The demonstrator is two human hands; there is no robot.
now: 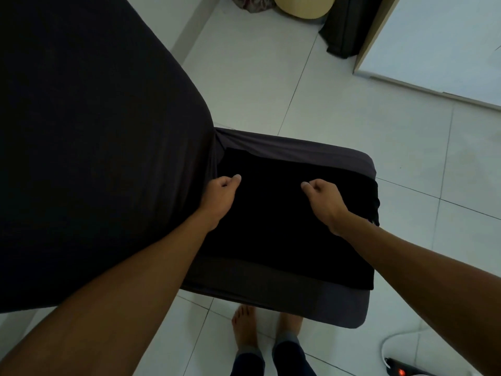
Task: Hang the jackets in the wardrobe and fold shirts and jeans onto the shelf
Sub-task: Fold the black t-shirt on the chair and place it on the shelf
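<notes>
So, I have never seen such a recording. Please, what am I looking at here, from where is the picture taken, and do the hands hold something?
There is no machine. A person wears one camera on the head, looking down at their own bare arms and feet. A flat black folded cloth garment lies on a dark grey covered cushion seat beside a large dark bed, above the white tiled floor. The left hand and right hand rest on the garment with curled fingers, apparently pinching it; the dark fabric hides the grip.
</notes>
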